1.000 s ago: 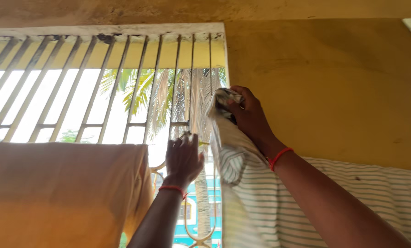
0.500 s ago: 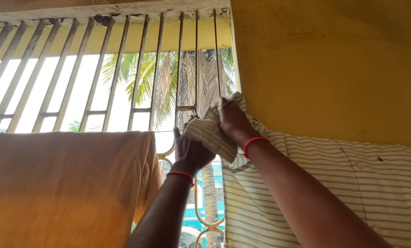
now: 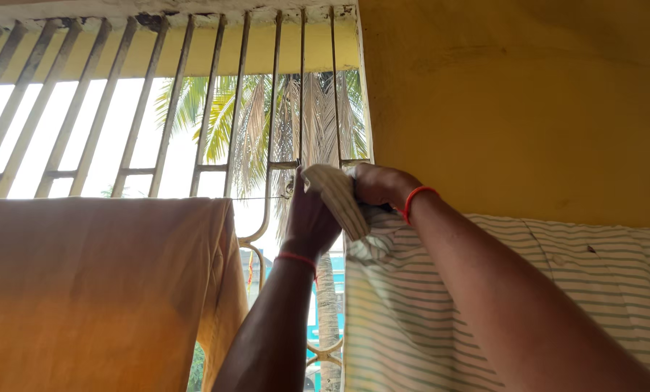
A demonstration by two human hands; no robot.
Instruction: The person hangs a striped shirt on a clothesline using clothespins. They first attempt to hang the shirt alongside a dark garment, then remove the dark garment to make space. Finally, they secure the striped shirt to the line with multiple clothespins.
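Yellow wall (image 3: pixel 513 109) fills the right side, and beside it a window grille (image 3: pixel 194 94) of slanted metal bars lets in bright sky and palm fronds (image 3: pixel 296 116). Across the grille runs a thin line (image 3: pixel 256 197), with an orange cloth (image 3: pixel 92 290) draped over it on the left. On the right hangs a striped shirt (image 3: pixel 412 319), white with thin green lines. The left hand (image 3: pixel 310 218) is closed around a bunched corner of the shirt (image 3: pixel 336 196) at line height, its grip clenched on the fabric. The right hand (image 3: pixel 383 185), a red band (image 3: pixel 414 197) at the wrist, is also closed on that fold, just beside the left. A second ago the right hand held the corner higher up against the bars and the left was on the grille below it; both have since come down and met at the line, and more of the shirt now hangs spread out.
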